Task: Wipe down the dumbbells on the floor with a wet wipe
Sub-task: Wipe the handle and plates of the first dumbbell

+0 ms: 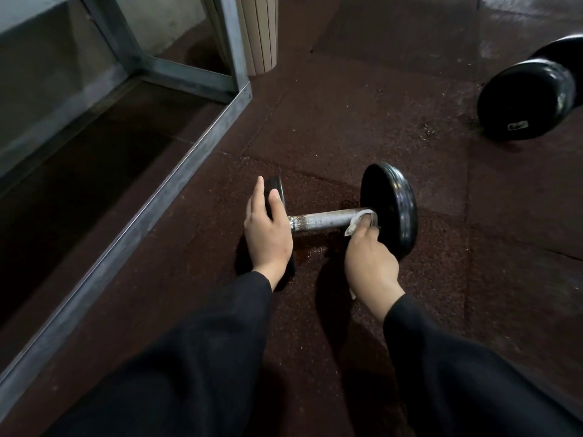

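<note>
Grey metal framing (176, 171) ran diagonally across the left of the frame, its angled rail climbing from the lower left edge to a corner near the upper centre, with a pale ribbed panel (257, 33) standing just behind that corner. Dark reddish rubber flooring (331, 127) filled everything to the right of the rail.

Near the centre lay the dumbbell (325, 217), its knurled steel handle running roughly left to right and a black plate at each end. The left hand (268, 231), coming out of a black sleeve (195, 351), was laid over the left plate with fingers spread and thumb hooked around the plate's inner side, bracing it against the floor. A damp, glossy patch of floor showed below the handle, between the two hands.

Further right, the right hand (370, 263) was closed around a white wet wipe (359, 220), pinching it against the handle at the point where it met the right plate; a scrap of the wipe also stuck out beneath the wrist. That plate stood upright just behind the fingers.

At the upper right edge, well apart from the hands, a second dumbbell (527, 105) with thicker black heads rested on the floor, partly cut off by the frame.
</note>
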